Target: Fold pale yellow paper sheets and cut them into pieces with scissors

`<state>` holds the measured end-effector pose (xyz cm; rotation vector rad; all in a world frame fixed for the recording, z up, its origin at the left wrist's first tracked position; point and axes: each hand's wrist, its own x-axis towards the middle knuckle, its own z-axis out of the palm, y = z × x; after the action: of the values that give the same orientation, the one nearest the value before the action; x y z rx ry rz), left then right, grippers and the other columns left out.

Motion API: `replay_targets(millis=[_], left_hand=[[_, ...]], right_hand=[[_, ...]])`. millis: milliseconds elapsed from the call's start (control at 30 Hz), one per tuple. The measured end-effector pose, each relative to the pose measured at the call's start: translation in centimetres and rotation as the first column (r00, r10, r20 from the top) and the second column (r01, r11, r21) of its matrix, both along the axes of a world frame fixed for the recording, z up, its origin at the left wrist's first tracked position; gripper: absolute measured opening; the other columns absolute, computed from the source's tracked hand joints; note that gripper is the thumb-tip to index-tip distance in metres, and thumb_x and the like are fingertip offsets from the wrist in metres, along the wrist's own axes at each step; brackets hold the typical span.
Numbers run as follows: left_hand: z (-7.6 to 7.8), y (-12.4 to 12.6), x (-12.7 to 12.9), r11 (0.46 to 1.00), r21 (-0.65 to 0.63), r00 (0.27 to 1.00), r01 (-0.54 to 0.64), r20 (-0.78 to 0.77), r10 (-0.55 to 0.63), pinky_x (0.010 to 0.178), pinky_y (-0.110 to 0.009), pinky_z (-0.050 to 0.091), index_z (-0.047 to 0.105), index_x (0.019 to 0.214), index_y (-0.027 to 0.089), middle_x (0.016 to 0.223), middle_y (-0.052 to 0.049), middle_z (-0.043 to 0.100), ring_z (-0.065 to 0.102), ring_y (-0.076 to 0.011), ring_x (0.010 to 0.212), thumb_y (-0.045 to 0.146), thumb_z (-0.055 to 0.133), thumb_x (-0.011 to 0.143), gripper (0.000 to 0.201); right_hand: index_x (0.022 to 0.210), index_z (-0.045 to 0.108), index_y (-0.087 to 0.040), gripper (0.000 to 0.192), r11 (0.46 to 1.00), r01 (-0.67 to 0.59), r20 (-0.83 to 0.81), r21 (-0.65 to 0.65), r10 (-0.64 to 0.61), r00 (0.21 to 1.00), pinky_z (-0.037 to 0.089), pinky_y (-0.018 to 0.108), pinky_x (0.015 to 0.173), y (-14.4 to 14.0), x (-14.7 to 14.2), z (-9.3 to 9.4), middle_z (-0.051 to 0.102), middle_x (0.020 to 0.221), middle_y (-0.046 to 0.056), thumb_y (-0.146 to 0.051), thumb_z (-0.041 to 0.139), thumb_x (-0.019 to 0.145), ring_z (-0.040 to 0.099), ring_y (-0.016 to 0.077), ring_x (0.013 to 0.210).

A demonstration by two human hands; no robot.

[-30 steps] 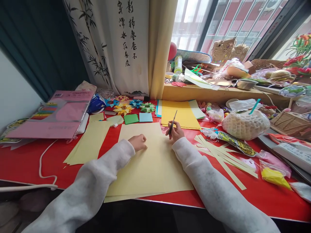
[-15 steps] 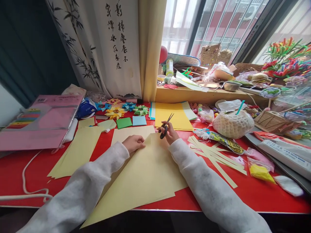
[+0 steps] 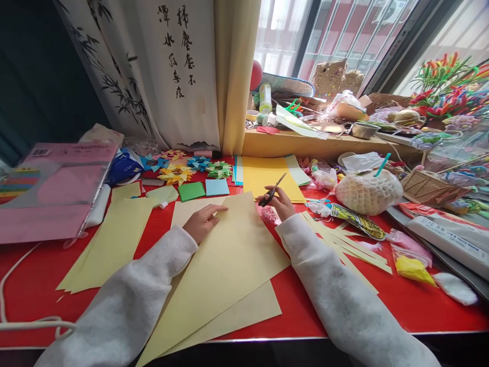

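Observation:
My left hand (image 3: 202, 223) grips the upper left edge of a large pale yellow sheet of paper (image 3: 229, 265), index finger stretched along it. The sheet lies slanted, its near corner reaching past the table's front edge. Beneath it, another pale sheet (image 3: 252, 311) shows at the lower right. My right hand (image 3: 281, 205), just right of the sheet's top, holds a pair of scissors (image 3: 272, 193) by the dark handles. The blades point up and to the right, away from the paper.
Long cut paper pieces (image 3: 110, 239) lie left on the red table (image 3: 305, 311); thin paper strips (image 3: 355, 250) lie right. Folded paper stars (image 3: 178, 174), green squares (image 3: 192, 191) and yellow sheets (image 3: 267, 171) sit at the back. A white cable (image 3: 38, 324) runs at the left.
My right hand has moved right with the scissors, away from the paper's top. The large sheet has turned and shifted, uncovering more of the sheet below. My left index finger has straightened.

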<state>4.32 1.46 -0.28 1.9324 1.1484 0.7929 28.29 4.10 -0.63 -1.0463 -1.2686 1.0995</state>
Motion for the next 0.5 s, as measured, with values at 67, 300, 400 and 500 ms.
replay_targets(millis=[67,300,400,500], left_hand=[[-0.2,0.2,-0.1,0.998,0.056,1.0,-0.002,-0.019,0.003,0.077,-0.028,0.042,0.057,0.099,0.02,0.11,-0.005,0.052,0.053,-0.0159,0.088,0.026,0.045,0.073,0.029],[-0.1,0.1,-0.2,0.988,-0.153,0.971,0.014,0.237,0.023,0.063,-0.024,0.048,0.053,0.109,0.02,0.124,-0.006,0.038,0.055,-0.0113,0.073,0.028,0.051,0.071,0.039],[-0.2,0.0,-0.3,0.98,-0.189,0.947,0.065,0.322,-0.001,0.062,-0.024,0.049,0.046,0.117,0.024,0.133,-0.005,0.024,0.056,-0.0116,0.076,0.025,0.052,0.071,0.046],[-0.3,0.0,-0.4,0.971,-0.214,0.936,0.107,0.351,-0.026,0.064,-0.023,0.049,0.042,0.12,0.027,0.135,-0.004,0.019,0.056,-0.0126,0.08,0.022,0.053,0.071,0.051]], right_hand=[[0.093,0.045,-0.019,0.031,0.997,-0.052,-0.072,-0.059,0.048,0.996,0.044,0.035,0.072,0.1,0.1,0.1,0.063,0.065,0.0,-0.036,0.052,0.068,0.062,0.0175,0.072],[0.071,0.05,-0.016,0.026,0.985,-0.039,-0.124,-0.165,0.019,0.992,0.046,0.03,0.06,0.3,0.1,0.2,0.05,0.043,-0.004,-0.039,0.06,0.062,0.057,0.0148,0.051],[0.074,0.047,-0.018,0.032,0.983,-0.005,-0.096,-0.185,-0.014,0.995,0.045,0.027,0.056,0.4,0.5,0.2,0.053,0.05,-0.004,-0.034,0.067,0.054,0.058,0.0144,0.056],[0.083,0.044,-0.02,0.044,0.983,0.003,-0.042,-0.183,-0.011,0.999,0.043,0.023,0.055,0.6,1.2,0.0,0.059,0.061,-0.004,-0.025,0.071,0.049,0.059,0.0135,0.064]])
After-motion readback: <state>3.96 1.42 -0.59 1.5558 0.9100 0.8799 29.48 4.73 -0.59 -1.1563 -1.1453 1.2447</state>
